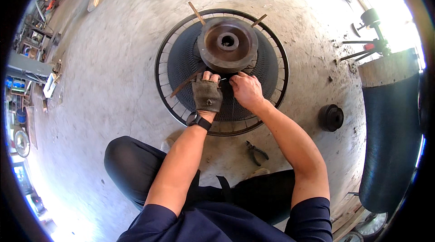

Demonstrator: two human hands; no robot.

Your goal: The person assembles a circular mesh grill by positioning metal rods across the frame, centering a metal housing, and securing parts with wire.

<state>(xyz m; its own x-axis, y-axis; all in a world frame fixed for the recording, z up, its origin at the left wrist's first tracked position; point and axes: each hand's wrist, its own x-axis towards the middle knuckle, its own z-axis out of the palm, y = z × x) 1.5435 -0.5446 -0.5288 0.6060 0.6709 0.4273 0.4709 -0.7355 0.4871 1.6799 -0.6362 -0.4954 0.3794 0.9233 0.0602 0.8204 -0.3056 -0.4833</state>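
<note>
My left hand (207, 91), in a dark fingerless work glove with a watch at the wrist, is closed just below a heavy brown metal pulley (210, 54). Facing it, my bare right hand (246, 90) pinches at a thin, pale wire (223, 79) that shows between the two hands. What the left fingers hold is hidden. Beneath the pulley spreads a round, dark mesh (180, 72), ringed by a black spoked rim (157, 67) that lies on the floor. Wooden sticks (196, 13) poke out from under the pulley.
Black-handled pliers (257, 153) lie on the concrete floor between me and the rim. A black round metal part (331, 118) sits to the right. Farther right stands a large dark mesh roll (390, 138). Cluttered shelves (34, 38) line the left.
</note>
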